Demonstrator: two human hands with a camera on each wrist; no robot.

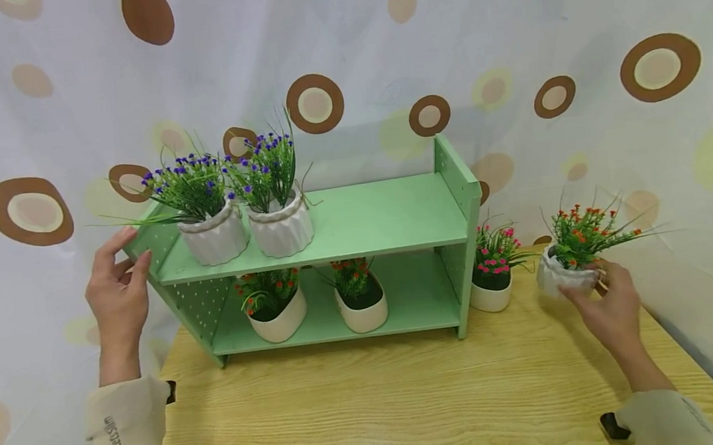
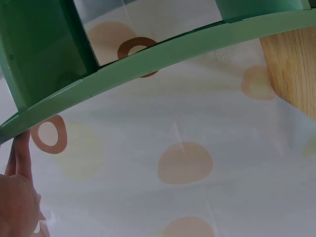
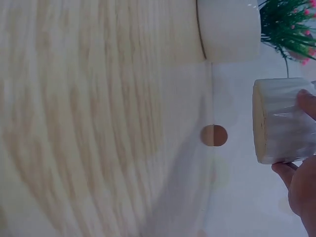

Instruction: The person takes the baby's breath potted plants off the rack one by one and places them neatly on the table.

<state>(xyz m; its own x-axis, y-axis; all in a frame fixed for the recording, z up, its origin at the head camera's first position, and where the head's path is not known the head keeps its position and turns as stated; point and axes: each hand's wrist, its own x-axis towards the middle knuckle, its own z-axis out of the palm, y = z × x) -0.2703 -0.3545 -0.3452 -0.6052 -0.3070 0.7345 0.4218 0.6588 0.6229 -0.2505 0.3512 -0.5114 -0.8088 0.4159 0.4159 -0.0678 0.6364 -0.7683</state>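
A green two-tier shelf (image 1: pixel 356 219) stands at the back of the wooden table (image 1: pixel 412 396). My left hand (image 1: pixel 119 285) holds the shelf's left side panel (image 2: pixel 148 57), fingers and thumb around its edge. My right hand (image 1: pixel 605 299) grips a white ribbed pot of orange flowers (image 1: pixel 569 263), lifted slightly off the table at the right; the pot (image 3: pixel 281 121) shows in the right wrist view with fingertips on it. Two white pots of purple flowers (image 1: pixel 214 215) stand on the upper tier. Two oval pots of red flowers (image 1: pixel 277 309) stand on the lower tier.
A white pot of pink flowers (image 1: pixel 492 274) stands on the table just right of the shelf; it shows as a white pot (image 3: pixel 229 29) in the right wrist view. A spotted curtain (image 1: pixel 508 57) hangs behind and around the table. The table's right edge is close to my right arm.
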